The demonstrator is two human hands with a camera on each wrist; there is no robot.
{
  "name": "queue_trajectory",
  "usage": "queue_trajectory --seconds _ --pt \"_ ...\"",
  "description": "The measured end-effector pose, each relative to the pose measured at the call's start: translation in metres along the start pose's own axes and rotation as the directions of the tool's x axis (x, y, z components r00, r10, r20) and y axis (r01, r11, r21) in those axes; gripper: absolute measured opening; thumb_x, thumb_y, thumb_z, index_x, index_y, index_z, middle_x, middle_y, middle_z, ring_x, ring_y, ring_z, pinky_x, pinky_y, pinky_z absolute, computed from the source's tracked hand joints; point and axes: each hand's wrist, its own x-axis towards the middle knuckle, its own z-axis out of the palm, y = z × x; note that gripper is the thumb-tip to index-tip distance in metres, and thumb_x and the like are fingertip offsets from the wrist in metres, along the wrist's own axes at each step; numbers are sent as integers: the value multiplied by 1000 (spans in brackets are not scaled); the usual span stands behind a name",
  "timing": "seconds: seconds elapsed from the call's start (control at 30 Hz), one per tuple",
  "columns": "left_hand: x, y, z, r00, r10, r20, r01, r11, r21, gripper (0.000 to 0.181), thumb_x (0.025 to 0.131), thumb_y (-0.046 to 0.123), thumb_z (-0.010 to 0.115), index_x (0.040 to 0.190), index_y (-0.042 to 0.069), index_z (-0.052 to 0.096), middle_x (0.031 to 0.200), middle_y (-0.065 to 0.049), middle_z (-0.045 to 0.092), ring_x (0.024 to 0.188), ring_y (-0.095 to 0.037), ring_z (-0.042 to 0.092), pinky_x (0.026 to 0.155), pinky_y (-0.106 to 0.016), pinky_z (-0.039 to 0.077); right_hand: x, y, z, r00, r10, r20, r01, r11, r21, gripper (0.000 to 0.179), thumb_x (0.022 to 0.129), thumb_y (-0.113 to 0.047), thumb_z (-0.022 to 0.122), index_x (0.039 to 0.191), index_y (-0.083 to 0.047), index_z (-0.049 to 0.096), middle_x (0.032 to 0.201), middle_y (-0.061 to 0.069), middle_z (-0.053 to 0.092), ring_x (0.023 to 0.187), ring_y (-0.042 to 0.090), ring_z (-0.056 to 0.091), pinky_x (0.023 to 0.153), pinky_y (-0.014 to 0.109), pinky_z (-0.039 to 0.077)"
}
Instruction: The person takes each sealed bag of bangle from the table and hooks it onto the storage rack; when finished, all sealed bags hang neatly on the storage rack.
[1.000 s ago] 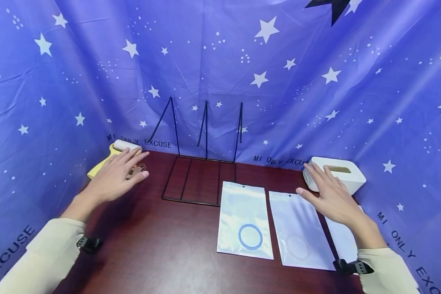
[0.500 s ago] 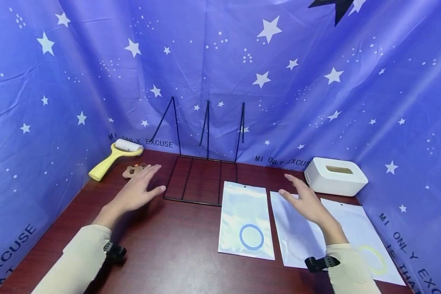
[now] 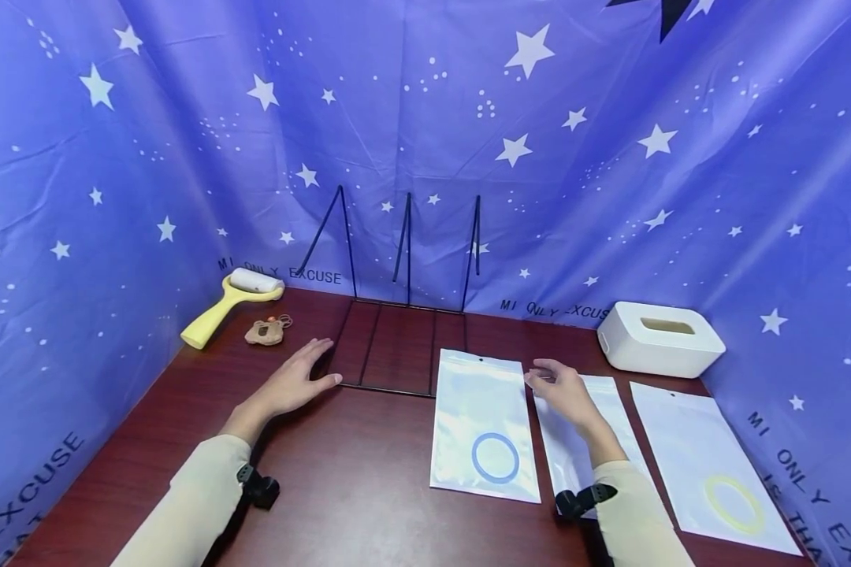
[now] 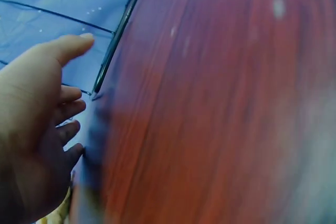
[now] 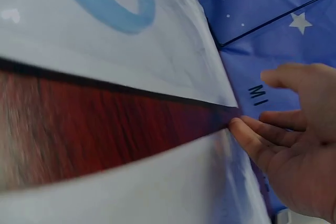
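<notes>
Blue-ringed pouch (image 3: 481,413) lies on the red-brown table (image 3: 369,472) at five o'clock in the head view, with the black wire rack (image 3: 408,252) at eleven o'clock from it. My left hand (image 3: 291,387), at eight o'clock, is spread just beside the rack's near corner; my right hand (image 3: 563,398), at four, is over the middle pouch (image 3: 567,455), fingers bent.

From my left wrist, that hand sits at nine o'clock, thumb parted from the fingers.

From my right wrist, the blue ring (image 5: 126,24) shows at eleven, and my thumb at three stands apart from the fingers; one fingertip is at the middle pouch's corner, touching or not I cannot tell
</notes>
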Motion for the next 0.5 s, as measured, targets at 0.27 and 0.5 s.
queue_trajectory --seconds 0.27,0.5 --pt "-4 -8 9 998 43 -35 -42 999 29 73 95 33 70 153 -3 45 160 -25 43 154 -47 29 123 -64 26 7 -4 13 994 107 -38 -100 982 157 52 102 -5 56 147 16 42 128 34 66 94 22 75 81 30 63" --pt "-7 -9 14 998 23 -58 -19 997 72 72 96 38 70 154 2 45 162 -19 43 155 -42 30 124 -62 27 12 -7 21 981 187 -57 -175 968 178 50 99 -10 63 142 12 52 113 24 74 78 12 70 70 25 59"
